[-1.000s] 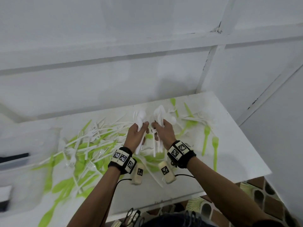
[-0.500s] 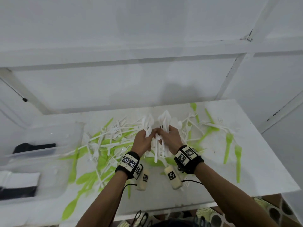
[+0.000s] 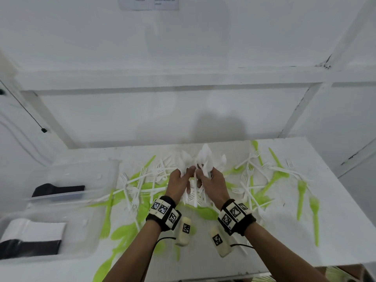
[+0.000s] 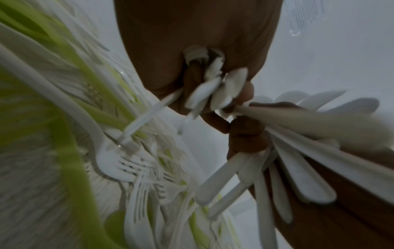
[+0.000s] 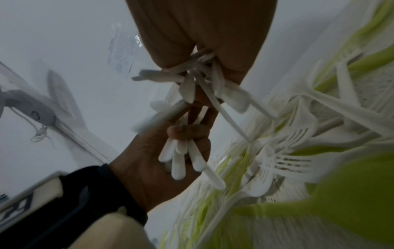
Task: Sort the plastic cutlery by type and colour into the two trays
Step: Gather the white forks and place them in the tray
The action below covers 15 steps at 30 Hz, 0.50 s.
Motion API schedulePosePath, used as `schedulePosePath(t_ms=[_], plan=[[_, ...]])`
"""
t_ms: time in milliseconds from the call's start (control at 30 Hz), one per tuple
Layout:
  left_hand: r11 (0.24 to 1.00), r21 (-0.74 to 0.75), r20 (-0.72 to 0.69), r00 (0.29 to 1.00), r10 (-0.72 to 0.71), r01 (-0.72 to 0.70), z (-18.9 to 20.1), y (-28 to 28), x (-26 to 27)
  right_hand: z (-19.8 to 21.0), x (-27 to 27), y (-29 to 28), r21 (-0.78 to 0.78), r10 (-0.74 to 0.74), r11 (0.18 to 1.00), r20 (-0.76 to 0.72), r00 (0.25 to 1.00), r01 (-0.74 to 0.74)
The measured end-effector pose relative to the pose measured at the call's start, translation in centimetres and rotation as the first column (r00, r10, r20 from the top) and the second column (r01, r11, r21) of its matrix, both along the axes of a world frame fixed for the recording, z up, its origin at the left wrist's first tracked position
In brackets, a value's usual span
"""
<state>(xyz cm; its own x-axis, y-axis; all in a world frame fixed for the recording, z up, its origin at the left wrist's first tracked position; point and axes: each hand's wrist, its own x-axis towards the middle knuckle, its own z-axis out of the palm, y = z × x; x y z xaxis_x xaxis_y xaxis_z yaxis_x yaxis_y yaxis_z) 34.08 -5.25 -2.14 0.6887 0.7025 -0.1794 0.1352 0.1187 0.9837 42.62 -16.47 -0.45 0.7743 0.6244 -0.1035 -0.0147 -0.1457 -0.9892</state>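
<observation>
Both hands were up over the middle of the desk (image 3: 335, 231), each w/ a bunch of white spoons (image 3: 204, 157) fanned out above the knuckles. Left hand (image 3: 178, 185) had its grip clenched round a bundle of handles; right hand (image 3: 212, 187) likewise, fingers curled round its own bundle, and the two hands were touching at the fingertips. Rest of the cutlery lay loose on the desk: white forks (image 3: 140, 180) and green pieces (image 3: 314, 208) tangled under and either side of the hands. Two clear trays (image 3: 85, 237) sat at the left edge, well apart from the hands. Handling, as I judged it: very light, thin, smooth plastic, stiff but w/ some flex, prob. snaps if bent hard. Bowls nest, handles splay, so a bundle slips apart easily. Best taken round the handles, near the middle, squeezed just enough to keep them parallel; fork tines snag each other, so lift those singly.
</observation>
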Motion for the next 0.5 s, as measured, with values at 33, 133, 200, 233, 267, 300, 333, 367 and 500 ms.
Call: schedulePosePath(t_ms=[33, 133, 200, 233, 267, 300, 333, 367, 500], plan=[[1.000, -0.016, 0.011, 1.000, -0.021, 0.021, 0.0, 0.1, -0.1, 0.1, 0.1, 0.2, -0.012, 0.011, 1.000, 0.006, 1.000, -0.011], [0.999, -0.030, -0.030, 0.999, -0.035, 0.034, 0.5, 0.1, -0.4, 0.4, 0.4, 0.5, -0.069, 0.061, 0.996, 0.008, 0.998, -0.061], [1.000, -0.020, -0.076, 0.997, -0.007, 0.006, 0.9, -0.1, -0.3, 0.7, 0.5, 0.3, -0.093, 0.096, 0.991, 0.015, 0.995, -0.094], [1.000, -0.007, -0.073, 0.997, -0.008, 0.008, 1.3, -0.3, -0.3, 0.9, 0.5, 0.2, -0.093, 0.117, 0.989, 0.012, 0.993, -0.115], [1.000, 0.003, -0.064, 0.998, -0.008, 0.009, 1.6, -0.3, -0.3, 1.2, 0.6, 0.1, -0.083, 0.152, 0.985, 0.008, 0.988, -0.151], [1.000, 0.010, -0.056, 0.998, 0.004, -0.004, 1.6, -0.2, -0.3, 1.4, 0.7, 0.0, -0.078, 0.200, 0.977, 0.013, 0.980, -0.198], [1.000, 0.003, -0.048, 0.999, 0.021, -0.021, 1.7, -0.1, -0.3, 1.6, 0.9, -0.1, -0.082, 0.248, 0.966, 0.021, 0.969, -0.245], [0.999, -0.018, -0.037, 0.998, 0.047, -0.048, 1.6, 0.0, -0.1, 1.9, 1.0, -0.1, -0.093, 0.285, 0.955, 0.032, 0.958, -0.281], [0.973, -0.105, -0.018, 0.979, 0.205, -0.206, 1.8, -0.4, 0.8, 2.1, 1.6, 0.0, -0.133, 0.299, 0.949, 0.101, 0.949, -0.285]])
